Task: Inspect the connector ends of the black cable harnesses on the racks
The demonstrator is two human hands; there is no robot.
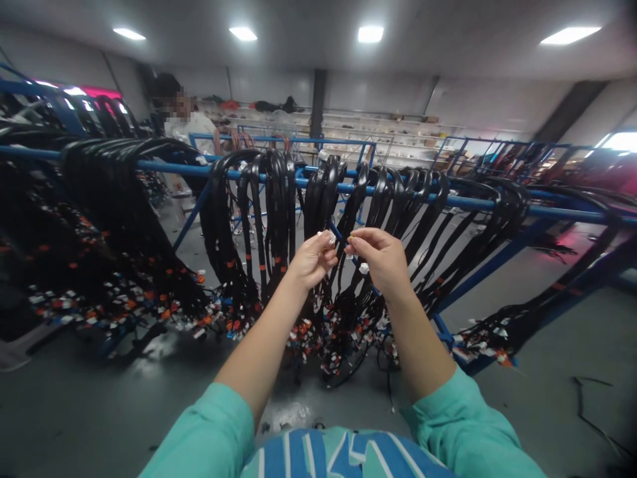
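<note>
Both of my hands are raised close together in front of the black cable bundles (281, 206) that hang over a blue rail. Between the thumb and fingers of my left hand (314, 260) is a small white connector (328, 236). My right hand (381, 260) pinches a tiny yellowish piece (351, 238), too small to make out well. Another white connector (364, 268) hangs just below the right fingers. A narrow gap separates the two hands.
The blue rail (562, 212) runs across the view at chest height. Orange, white and blue connectors (199, 322) hang at the bundles' lower ends. A person (196, 126) stands behind the rack at the left. Shelves (398, 129) line the back wall.
</note>
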